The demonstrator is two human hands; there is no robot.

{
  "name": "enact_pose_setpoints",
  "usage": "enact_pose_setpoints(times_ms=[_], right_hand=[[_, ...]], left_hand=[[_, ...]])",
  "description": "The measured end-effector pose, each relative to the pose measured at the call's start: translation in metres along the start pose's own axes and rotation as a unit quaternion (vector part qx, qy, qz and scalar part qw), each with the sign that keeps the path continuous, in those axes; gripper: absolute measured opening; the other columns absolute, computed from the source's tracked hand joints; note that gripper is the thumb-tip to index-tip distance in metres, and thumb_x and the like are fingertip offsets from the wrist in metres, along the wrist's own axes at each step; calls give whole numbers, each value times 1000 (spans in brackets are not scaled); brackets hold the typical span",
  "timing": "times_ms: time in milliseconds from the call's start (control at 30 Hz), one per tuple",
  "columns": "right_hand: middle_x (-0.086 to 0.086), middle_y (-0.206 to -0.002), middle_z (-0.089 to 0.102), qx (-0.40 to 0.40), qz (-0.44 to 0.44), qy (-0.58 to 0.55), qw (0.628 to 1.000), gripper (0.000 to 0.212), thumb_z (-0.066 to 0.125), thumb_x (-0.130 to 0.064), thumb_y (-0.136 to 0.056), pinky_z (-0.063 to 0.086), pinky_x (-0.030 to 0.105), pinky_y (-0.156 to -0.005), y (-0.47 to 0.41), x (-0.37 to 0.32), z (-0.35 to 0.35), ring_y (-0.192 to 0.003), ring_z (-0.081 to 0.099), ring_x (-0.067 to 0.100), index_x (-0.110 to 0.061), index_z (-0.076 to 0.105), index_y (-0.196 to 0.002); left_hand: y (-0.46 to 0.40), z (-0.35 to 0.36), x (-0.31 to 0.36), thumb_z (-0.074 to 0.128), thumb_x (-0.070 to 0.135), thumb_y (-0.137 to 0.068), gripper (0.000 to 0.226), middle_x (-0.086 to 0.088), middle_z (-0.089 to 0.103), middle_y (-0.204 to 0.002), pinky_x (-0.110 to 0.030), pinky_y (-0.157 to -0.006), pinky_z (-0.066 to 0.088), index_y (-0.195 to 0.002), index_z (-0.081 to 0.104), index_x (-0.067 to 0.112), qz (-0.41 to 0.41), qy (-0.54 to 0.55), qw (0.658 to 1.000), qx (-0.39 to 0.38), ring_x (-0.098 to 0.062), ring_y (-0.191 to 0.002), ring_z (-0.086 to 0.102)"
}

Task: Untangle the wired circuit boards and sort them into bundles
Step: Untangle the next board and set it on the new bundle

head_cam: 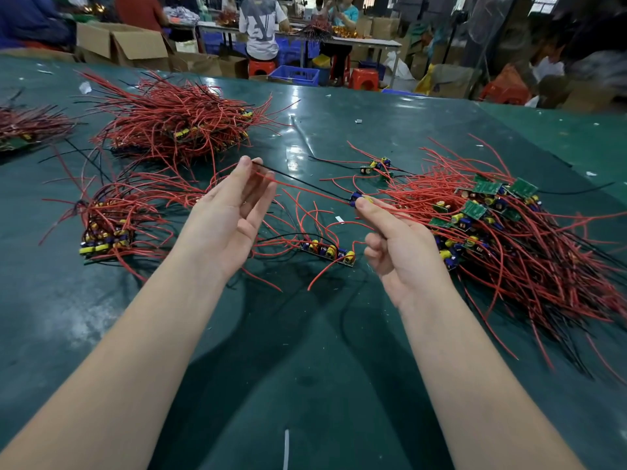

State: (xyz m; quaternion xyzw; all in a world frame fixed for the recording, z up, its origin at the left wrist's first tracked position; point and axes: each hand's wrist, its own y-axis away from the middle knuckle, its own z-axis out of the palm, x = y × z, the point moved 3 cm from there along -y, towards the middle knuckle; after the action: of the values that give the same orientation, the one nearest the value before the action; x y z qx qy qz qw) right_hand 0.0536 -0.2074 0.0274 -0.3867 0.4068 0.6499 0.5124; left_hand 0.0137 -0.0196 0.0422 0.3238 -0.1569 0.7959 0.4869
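Our right fingers [364, 203] pinch one circuit board [356, 197] above the counter [305, 368] middle, while our left fingers [249, 164] hold its wires [298, 183] taut at the tips, palm loosely open. We should draw them straight, clear of the tangled pile [509, 232] by the right edge, before adding it to the bundle [105, 228] on the left.
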Motion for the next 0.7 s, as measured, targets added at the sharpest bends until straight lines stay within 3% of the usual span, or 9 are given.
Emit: enact_pose_setpoints(times_ms=[233,400,533,700], right_hand=[[-3,-80,65,23,-11,-5,1000,8,77,-16,-79,32,12,-39,0,-1,-1,-41,39,2,-16,71,-85],[-4,-77,65,36,-29,-16,999,9,77,-14,-79,33,12,-40,1,-2,-1,-41,40,2,-17,70,-85],[-4,-70,61,47,-37,-18,998,9,77,-15,-78,34,13,-40,1,-4,-1,-41,41,2,-17,71,-85],[-5,-66,60,48,-40,-18,998,9,78,-15,-78,34,13,-40,1,-5,-2,-41,41,3,-18,72,-83]], left_hand=[[1,-5,4,59,3,-92,7,-5,71,-72,-21,-68,57,-87,64,2,15,-28,999,31,-15,-74,71],[3,-3,5,44,-7,-90,20,-10,70,-77,-24,-73,59,-93,63,-3,-10,-54,998,35,-19,-78,72],[5,-1,1,44,0,-93,20,-11,68,-90,-25,-79,58,-96,65,1,-25,-107,994,15,-18,-85,68],[4,-3,0,57,8,-94,12,-5,66,-82,-20,-73,56,-94,68,2,4,-128,992,3,-12,-75,66]])
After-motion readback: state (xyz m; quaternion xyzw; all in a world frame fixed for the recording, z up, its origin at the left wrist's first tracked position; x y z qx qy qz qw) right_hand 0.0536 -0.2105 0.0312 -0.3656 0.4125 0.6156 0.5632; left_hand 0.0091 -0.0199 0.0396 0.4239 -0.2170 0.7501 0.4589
